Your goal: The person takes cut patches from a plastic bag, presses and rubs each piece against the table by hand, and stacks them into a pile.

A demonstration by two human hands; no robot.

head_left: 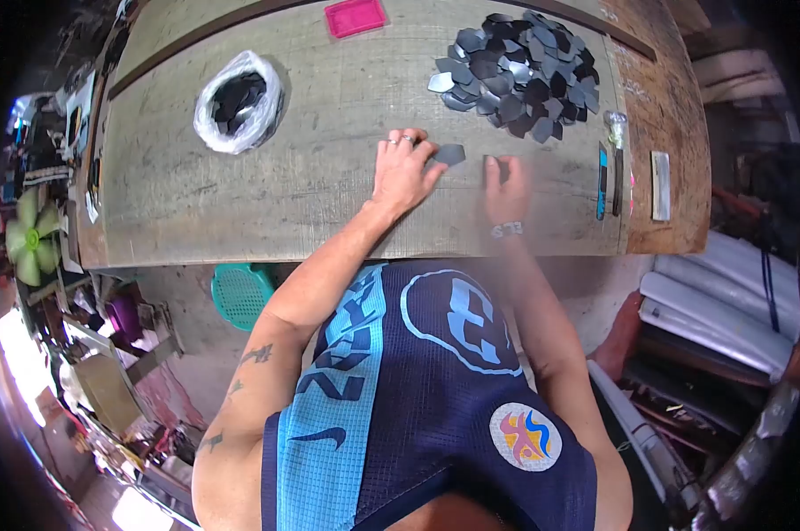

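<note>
My left hand (403,168), with rings on its fingers, rests low over the table with fingers curled. Between its thumb and fingertips sits a flat dark grey piece (450,155), pointed at one end. To the right, my right hand (507,190) is smeared by motion, its thumb and forefinger raised. A small dark edge shows at those fingertips, too blurred to name. Beyond both hands lies a big heap of similar grey and black pieces (524,75). A clear plastic bag (271,99), its top rolled open, stands at the left with more dark pieces inside.
A pink tray (355,16) sits at the far edge of the wooden table (329,195). On the right lie a blue-handled cutter (602,181), a dark strip (618,181) and a pale block (660,186). Below the table's front edge is a green basket (242,296).
</note>
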